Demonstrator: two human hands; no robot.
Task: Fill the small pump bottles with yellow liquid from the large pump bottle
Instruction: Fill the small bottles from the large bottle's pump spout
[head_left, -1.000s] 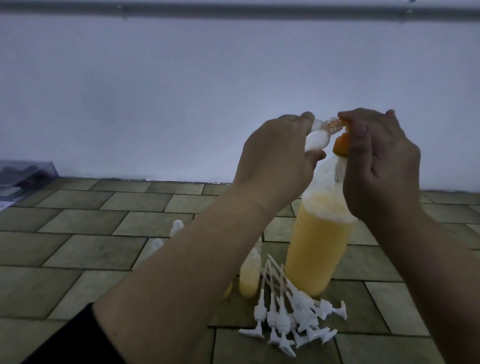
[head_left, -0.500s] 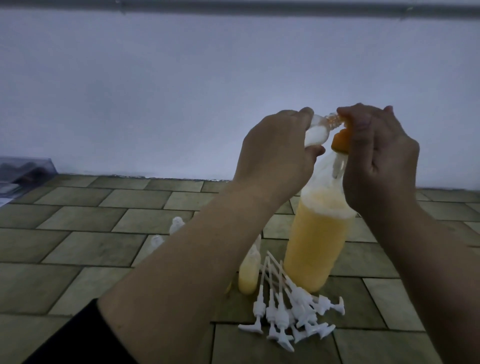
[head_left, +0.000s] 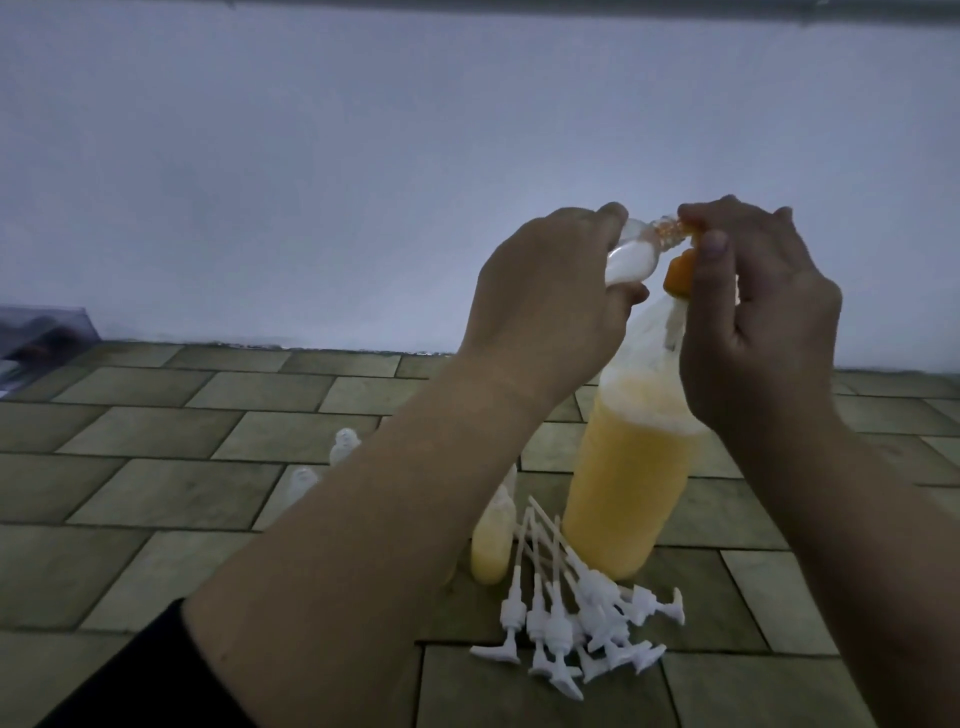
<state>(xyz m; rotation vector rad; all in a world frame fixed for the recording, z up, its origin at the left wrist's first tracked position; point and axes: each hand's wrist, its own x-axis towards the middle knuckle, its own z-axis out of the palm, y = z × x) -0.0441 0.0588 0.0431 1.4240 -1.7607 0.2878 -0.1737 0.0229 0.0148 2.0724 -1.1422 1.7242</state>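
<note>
Not much has shifted since half a second ago: both hands sit at pretty much the same spot, just right of centre in the frame, and the small bottle is still tipped against the pump spout. The left hand (head_left: 540, 296) has its fingers and thumb curled round a small clear bottle (head_left: 270, 260), holding it tilted with its open neck pointing right, touching the orange pump head (head_left: 680, 275) of the large pump bottle (head_left: 623, 488). The right hand (head_left: 758, 317) is curled over that pump head, fingertips on top and thumb pointing down along its front.

The large bottle stands upright on the tiled floor (head_left: 156, 467), lower right of centre, filled with yellow liquid to about two thirds with foam on top. Just left of its base stands a small filled bottle (head_left: 491, 540), yellow, no cap on. In front of both lies a heap of white pump tops (head_left: 576, 618) with their tubes pointing up-frame. Two empty small bottles (head_left: 345, 447) peek out beside the left forearm, mid-left. A dark sleeve (head_left: 140, 680) shows at the bottom left corner, and a white wall (head_left: 311, 182) fills the upper half.
</note>
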